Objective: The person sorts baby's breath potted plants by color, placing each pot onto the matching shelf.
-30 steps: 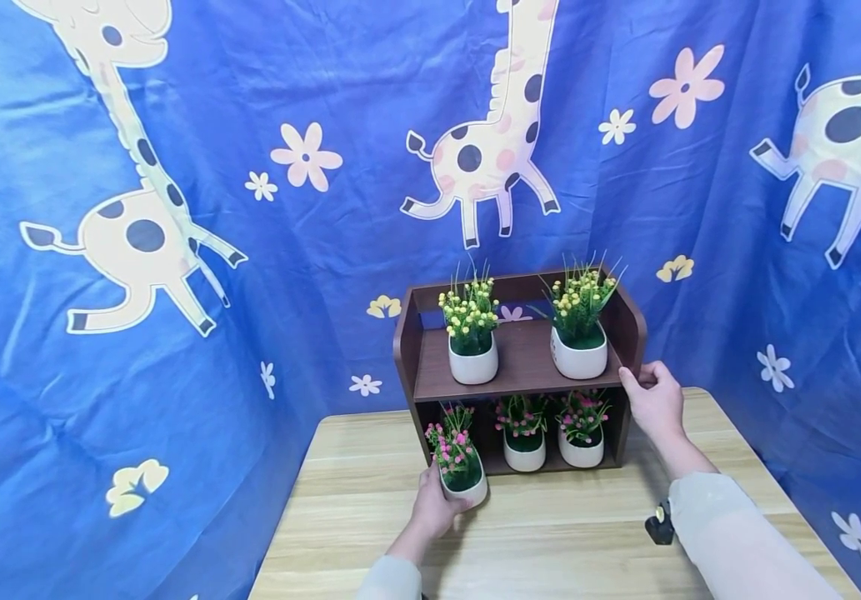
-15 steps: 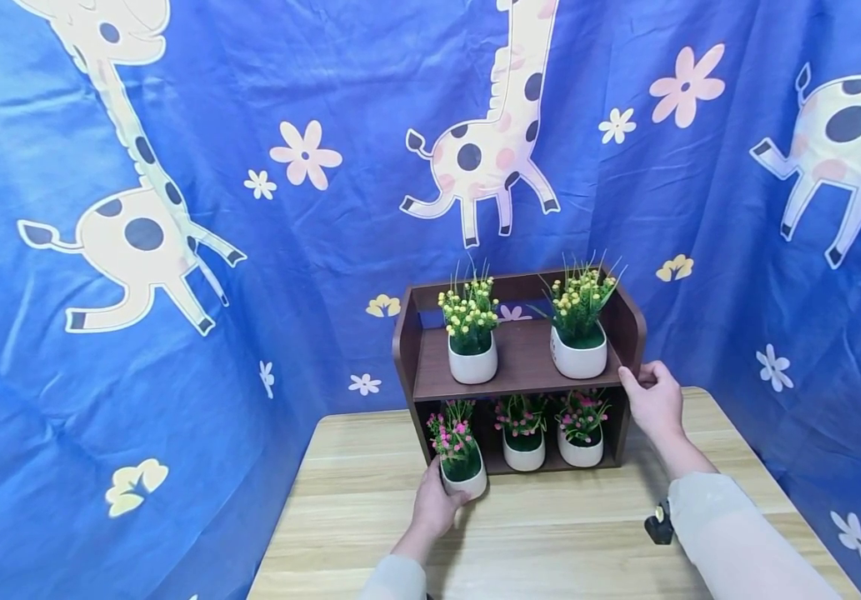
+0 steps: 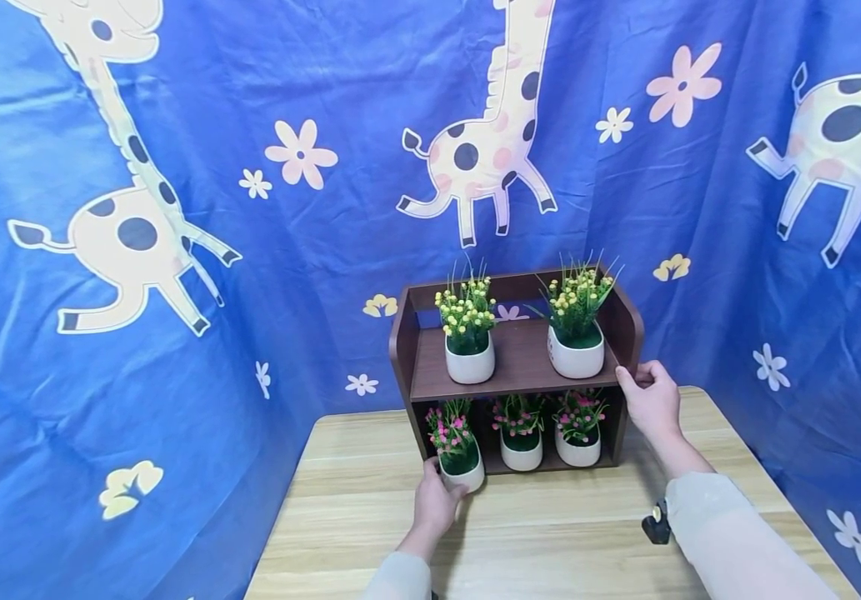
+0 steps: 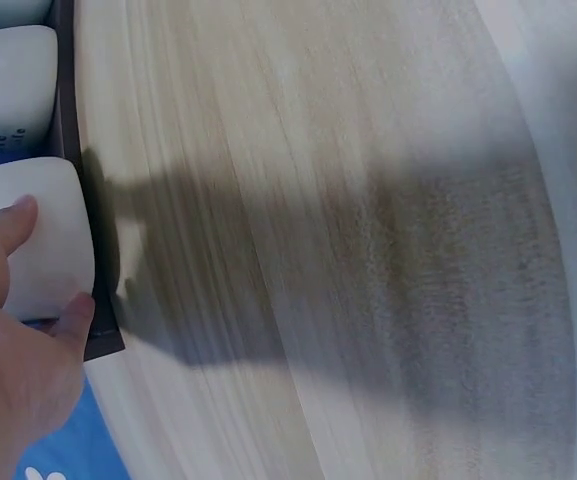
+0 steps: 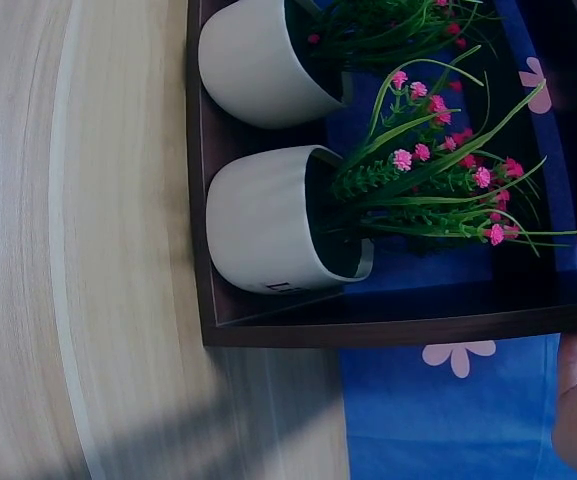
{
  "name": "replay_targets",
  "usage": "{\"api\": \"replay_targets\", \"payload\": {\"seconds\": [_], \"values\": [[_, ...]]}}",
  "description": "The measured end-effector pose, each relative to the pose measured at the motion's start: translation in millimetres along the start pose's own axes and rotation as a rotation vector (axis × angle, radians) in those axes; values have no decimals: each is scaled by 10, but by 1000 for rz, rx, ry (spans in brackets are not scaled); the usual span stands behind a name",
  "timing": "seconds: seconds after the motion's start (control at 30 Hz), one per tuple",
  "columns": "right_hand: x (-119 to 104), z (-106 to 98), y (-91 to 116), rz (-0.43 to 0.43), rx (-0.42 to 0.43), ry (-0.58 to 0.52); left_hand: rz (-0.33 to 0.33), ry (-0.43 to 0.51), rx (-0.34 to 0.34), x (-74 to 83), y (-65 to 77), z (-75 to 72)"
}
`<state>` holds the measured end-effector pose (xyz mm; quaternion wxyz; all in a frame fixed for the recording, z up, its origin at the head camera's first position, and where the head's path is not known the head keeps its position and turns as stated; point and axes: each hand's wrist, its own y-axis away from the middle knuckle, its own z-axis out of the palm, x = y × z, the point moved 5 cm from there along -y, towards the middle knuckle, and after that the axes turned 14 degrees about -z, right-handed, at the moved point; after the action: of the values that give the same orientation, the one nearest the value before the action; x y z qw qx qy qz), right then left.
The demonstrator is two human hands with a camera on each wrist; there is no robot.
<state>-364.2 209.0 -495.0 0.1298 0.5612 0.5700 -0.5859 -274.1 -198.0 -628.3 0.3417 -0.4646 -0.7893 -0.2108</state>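
Note:
My left hand (image 3: 436, 503) holds a white potted plant with pink flowers (image 3: 463, 476) at the lower left opening of a dark brown two-tier shelf (image 3: 513, 386). In the left wrist view, thumb and finger grip the white pot (image 4: 50, 235), which overlaps the shelf's front edge. My right hand (image 3: 655, 404) grips the shelf's right side panel near the upper board. Two more pink-flowered pots, a middle one (image 3: 522, 450) and a right one (image 3: 578, 446), stand on the lower tier. The upper tier bears two yellow-flowered pots, a left one (image 3: 471, 358) and a right one (image 3: 576, 354).
The shelf stands toward the back of a light wood table (image 3: 535, 533). A blue curtain (image 3: 310, 275) printed with giraffes and flowers hangs behind and on both sides. A small black device (image 3: 656, 525) shows at the right sleeve.
My left hand has moved the pink-flowered pot slightly back and up, farther into the lower left of the shelf. The right hand has kept its place on the side panel.

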Motion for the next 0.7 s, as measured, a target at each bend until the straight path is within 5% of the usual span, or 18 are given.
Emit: {"api": "replay_targets", "payload": {"seconds": [0.33, 0.7], "values": [[14, 13, 4, -1, 9, -9, -17, -11, 58, 73, -12, 15], [25, 22, -8, -22, 25, -13, 4, -13, 34, 115, -117, 132]]}}
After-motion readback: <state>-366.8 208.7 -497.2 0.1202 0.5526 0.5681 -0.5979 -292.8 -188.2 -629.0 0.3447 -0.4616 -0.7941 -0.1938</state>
